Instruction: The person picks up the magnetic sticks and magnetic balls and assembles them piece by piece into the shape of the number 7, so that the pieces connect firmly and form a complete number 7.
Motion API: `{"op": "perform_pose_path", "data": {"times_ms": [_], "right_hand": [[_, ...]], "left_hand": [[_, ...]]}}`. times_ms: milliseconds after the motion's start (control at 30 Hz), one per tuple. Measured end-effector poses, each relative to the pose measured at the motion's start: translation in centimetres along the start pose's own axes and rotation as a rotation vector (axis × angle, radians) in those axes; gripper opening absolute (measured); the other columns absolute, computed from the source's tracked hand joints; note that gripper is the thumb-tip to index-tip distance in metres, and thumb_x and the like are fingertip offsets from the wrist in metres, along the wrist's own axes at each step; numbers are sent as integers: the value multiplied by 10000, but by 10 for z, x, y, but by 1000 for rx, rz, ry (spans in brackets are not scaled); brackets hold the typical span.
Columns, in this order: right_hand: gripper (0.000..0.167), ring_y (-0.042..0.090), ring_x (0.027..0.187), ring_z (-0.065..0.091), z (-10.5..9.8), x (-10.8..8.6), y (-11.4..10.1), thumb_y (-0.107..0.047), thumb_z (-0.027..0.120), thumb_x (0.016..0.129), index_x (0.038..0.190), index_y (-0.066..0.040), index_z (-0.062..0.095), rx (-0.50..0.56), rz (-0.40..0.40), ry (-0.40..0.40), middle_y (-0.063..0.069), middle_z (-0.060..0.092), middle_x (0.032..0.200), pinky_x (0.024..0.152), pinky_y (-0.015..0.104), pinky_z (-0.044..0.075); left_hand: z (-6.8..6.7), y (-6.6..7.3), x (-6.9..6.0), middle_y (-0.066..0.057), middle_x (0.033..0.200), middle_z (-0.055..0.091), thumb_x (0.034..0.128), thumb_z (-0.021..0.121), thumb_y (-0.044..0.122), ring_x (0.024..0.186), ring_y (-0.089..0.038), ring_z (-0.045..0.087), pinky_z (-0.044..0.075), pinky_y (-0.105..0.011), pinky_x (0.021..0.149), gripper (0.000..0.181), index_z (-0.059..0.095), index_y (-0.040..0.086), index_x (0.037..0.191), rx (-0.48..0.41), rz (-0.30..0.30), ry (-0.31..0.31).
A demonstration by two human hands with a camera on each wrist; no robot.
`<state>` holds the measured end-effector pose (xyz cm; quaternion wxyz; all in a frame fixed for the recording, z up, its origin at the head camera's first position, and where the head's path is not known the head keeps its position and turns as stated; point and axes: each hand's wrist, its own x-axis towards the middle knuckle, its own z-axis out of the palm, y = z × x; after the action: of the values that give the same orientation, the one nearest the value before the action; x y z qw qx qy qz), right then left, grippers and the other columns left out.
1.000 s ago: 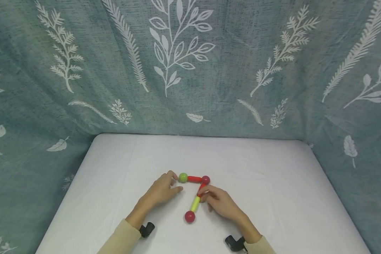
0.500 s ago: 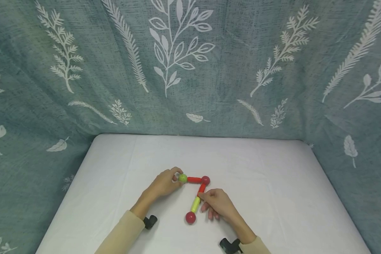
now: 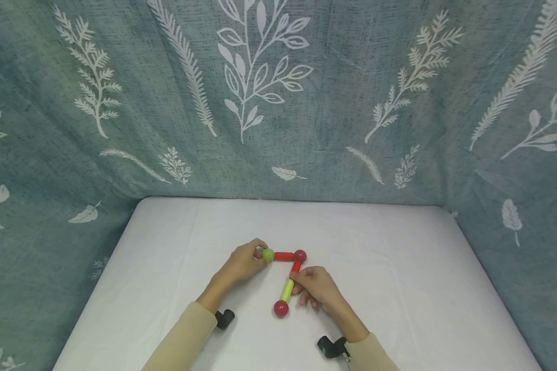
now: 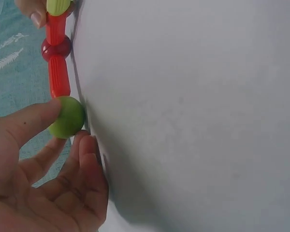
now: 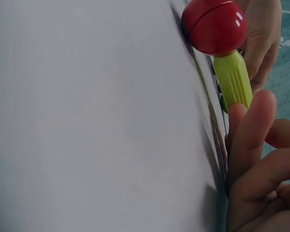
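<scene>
A toy chain of plastic balls and rods reaches between my hands. At its left end is a green ball (image 3: 268,254), which my left hand (image 3: 243,262) pinches between thumb and fingers. A red rod (image 3: 284,256) joins that ball to a red ball (image 3: 300,255) at the corner. From there a second red rod (image 3: 296,266) and a yellow-green rod (image 3: 287,290) run toward me in line, ending in a larger red ball (image 3: 281,308). My right hand (image 3: 319,287) pinches the chain where these two rods meet; its fingertips partly cover the joint.
A white-covered table (image 3: 376,247) lies under the hands. Behind it hangs a blue-green curtain (image 3: 334,103) with white leaf prints. Black wrist cameras (image 3: 331,347) sit at both sleeves, low over the table.
My left hand, beside the green ball with fingers spread a second ago, has closed on it. The chain has shifted slightly away from me, both hands moving with it.
</scene>
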<state>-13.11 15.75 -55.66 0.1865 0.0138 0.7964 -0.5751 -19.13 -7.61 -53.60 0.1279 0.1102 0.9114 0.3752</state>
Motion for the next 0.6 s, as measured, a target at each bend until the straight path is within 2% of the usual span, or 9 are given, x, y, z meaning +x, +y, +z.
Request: {"op": "perform_pose_path", "data": {"times_ms": [167, 333, 600], "right_hand": [[314, 129, 441, 578, -7, 12, 0, -314, 674, 963, 917, -4, 680, 5, 17, 27, 91, 693, 727, 375, 186, 349], [311, 120, 429, 566, -10, 19, -3, -299, 672, 964, 915, 8, 675, 34, 26, 41, 100, 698, 734, 362, 191, 342], [328, 104, 410, 542, -11, 26, -4, -314, 663, 966, 898, 6, 672, 76, 32, 42, 102, 701, 729, 355, 196, 344]], "left_hand": [[1, -1, 14, -47, 1010, 666, 917, 727, 282, 878, -204, 629, 528, -395, 729, 385, 627, 155, 1266, -13, -16, 15], [1, 2, 24, -64, 1036, 668, 921, 720, 254, 919, -238, 637, 530, -428, 772, 376, 631, 149, 1270, -68, -34, 24], [0, 3, 32, -73, 1064, 671, 920, 727, 253, 965, -258, 638, 523, -450, 818, 376, 635, 157, 1271, -117, -60, 27]]}}
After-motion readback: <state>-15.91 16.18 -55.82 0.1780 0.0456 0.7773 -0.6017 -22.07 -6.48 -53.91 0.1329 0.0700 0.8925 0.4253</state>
